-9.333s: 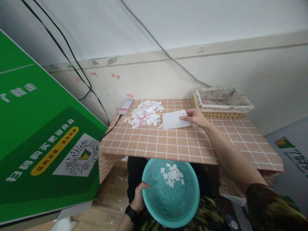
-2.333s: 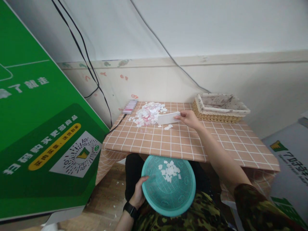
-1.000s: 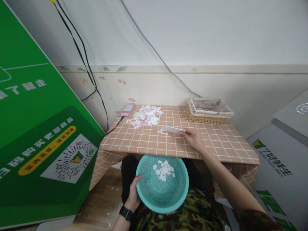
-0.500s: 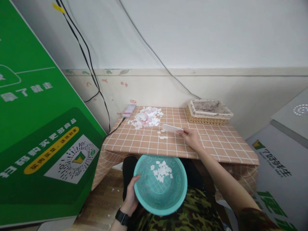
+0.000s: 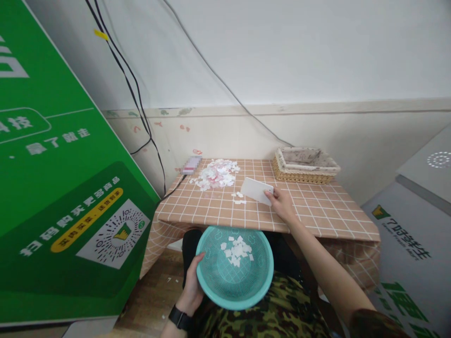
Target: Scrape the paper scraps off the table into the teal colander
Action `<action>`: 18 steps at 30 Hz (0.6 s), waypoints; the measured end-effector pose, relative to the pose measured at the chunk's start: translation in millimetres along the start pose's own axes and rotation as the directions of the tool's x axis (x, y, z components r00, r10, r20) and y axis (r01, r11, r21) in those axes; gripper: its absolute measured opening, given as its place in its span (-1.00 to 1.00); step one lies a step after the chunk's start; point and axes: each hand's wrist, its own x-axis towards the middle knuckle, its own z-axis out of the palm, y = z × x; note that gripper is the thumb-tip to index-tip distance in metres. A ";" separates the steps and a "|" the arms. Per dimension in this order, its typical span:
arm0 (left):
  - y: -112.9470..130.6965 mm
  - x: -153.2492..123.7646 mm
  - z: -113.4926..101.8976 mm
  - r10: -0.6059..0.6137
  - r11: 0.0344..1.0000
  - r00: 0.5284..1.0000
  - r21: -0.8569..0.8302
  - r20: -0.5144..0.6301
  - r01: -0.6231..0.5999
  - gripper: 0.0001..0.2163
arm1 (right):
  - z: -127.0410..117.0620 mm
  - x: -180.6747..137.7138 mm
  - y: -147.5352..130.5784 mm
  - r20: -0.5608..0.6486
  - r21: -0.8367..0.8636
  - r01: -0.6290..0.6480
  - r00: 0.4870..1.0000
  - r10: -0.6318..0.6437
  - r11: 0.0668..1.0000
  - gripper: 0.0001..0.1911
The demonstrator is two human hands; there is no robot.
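My right hand [image 5: 283, 204] pinches a white plastic scraper card [image 5: 256, 190] by its right edge, tilted over the checked table [image 5: 317, 211]. A few white paper scraps [image 5: 240, 197] lie just left of the card. A larger pile of white and pink scraps [image 5: 216, 173] sits at the table's far left. My left hand [image 5: 192, 286] grips the left rim of a teal mesh basket [image 5: 214, 286], held below the table's front edge over my lap. Several white scraps [image 5: 235, 249] lie inside it.
A lined wicker basket [image 5: 306, 164] stands at the table's far right. A small pink-and-white object [image 5: 190, 165] with a black cable lies at the far left corner. A big green sign board [image 5: 59, 188] leans on the left. Grey boxes [image 5: 408, 220] stand at the right.
My right hand dragged the card from the big pile toward the table's front, pulling a few scraps along. In the last half second the card tipped up more. The basket stayed under the edge.
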 end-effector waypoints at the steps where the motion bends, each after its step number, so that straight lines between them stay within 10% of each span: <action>1: 0.6 -0.5 0.8 0.005 1.000 1.000 0.003 -0.002 -0.005 -0.74 | 0.5 0.4 1.6 -0.003 0.047 -0.016 1.000 0.016 0.999 -0.63; 18: 14.2 -8.5 -4.0 -0.071 0.997 0.979 -0.019 0.189 0.076 -0.78 | -3.1 0.7 -0.5 0.264 0.398 -0.235 0.955 0.135 0.887 -0.38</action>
